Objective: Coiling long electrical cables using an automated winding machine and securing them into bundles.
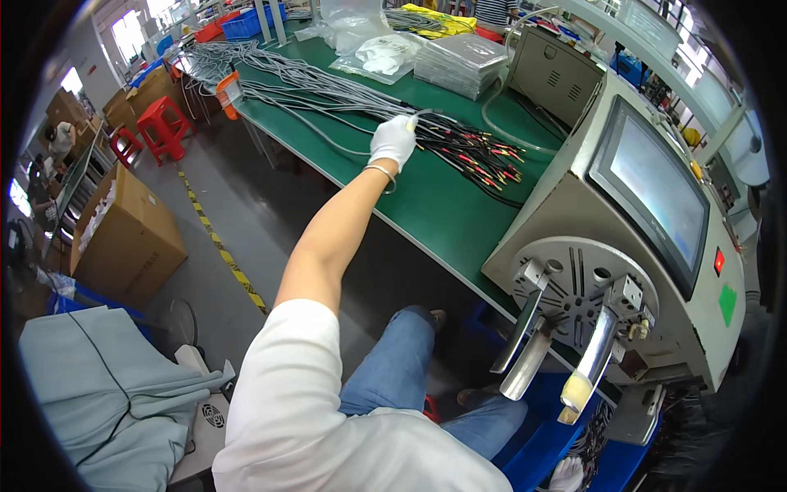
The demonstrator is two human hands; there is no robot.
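My left hand, in a white glove, reaches far over the green table. Its fingers are closed round a grey cable at the edge of a long bundle of grey cables. Beside it lie the bundle's black cable ends with red and gold plug tips. My right hand, also gloved, is low at the bottom edge, next to dark cables in a blue bin. Its fingers are mostly cut off, so its grip does not show.
Right of the table stands a coiling machine with a screen, a slotted disc and protruding metal prongs. Clear plastic trays and bags sit at the back. Left are a cardboard box and red stools.
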